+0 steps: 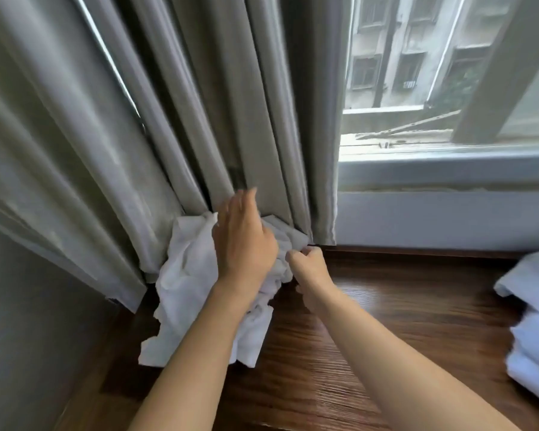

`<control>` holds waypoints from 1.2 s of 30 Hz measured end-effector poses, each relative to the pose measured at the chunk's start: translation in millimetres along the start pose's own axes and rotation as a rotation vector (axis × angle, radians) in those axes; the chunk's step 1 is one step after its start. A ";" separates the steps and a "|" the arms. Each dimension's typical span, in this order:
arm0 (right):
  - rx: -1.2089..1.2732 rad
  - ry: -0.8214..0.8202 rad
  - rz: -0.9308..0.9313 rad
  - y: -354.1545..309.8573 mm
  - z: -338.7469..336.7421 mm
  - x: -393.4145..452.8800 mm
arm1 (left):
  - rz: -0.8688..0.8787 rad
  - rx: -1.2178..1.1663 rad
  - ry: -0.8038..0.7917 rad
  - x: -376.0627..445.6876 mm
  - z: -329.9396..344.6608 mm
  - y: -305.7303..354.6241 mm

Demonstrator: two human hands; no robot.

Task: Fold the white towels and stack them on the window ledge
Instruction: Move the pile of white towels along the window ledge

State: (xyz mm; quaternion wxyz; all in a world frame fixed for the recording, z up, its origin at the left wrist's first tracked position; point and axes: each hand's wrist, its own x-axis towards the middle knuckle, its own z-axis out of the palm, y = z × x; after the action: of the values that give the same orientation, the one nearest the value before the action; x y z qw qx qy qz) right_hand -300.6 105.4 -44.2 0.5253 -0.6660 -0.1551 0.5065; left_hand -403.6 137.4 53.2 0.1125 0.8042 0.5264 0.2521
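Wooden window ledge (386, 321), crumpled white towel (187, 275), folded towels (532, 331)

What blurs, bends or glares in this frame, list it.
Head view: the left hand is motion-blurred at the fingertips; the right hand pinching the crumpled white towel is sharper. Wide-angle distortion fans the curtain folds and tilts the window frame. Daylight through the window casts a pale sheen on the wooden ledge. The folded white cloth at the right edge is soft.
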 end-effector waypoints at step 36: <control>-0.027 0.807 0.244 66.3 -538.5 -23.6 | 0.102 -0.393 -0.802 -117.5 383.2 419.2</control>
State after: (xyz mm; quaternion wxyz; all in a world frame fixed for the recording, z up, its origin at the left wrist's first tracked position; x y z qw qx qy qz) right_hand 118.5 -230.7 -123.8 0.4713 -0.8311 0.1366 0.2615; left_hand 90.8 -112.7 -118.2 0.4458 0.8265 0.3430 0.0208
